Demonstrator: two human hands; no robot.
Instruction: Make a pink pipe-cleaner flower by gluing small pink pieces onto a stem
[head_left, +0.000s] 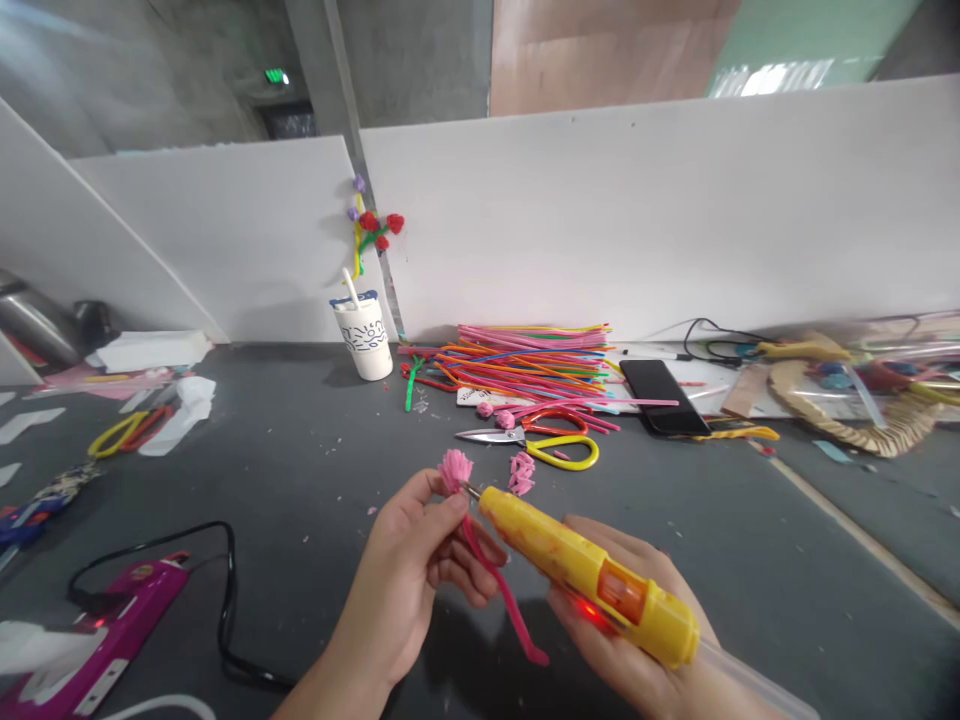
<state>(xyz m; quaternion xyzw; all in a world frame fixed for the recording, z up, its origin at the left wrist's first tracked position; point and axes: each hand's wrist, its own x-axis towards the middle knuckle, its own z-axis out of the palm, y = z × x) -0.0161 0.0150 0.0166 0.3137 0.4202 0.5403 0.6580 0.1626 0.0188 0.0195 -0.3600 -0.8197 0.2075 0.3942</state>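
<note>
Between thumb and fingers, my left hand (420,560) pinches a pink pipe-cleaner flower (454,470), whose darker pink stem (510,605) hangs down to the right. My right hand (630,620) is wrapped round a yellow hot glue gun (570,550) with an orange window and a red light glowing beneath. The gun's metal nozzle points up and left, at the underside of the flower head; whether it touches cannot be made out. A small pile of pink cut pieces (521,473) lies just beyond the gun, beside scissors (559,448) with red and yellow handles.
Behind the scissors lies a heap of coloured pipe cleaners (525,355). A black phone (660,398) is to its right, a patterned cup (364,338) to its left. At lower left sits a magenta power strip (112,640) with a black cable (229,600). White partitions (637,210) close the back.
</note>
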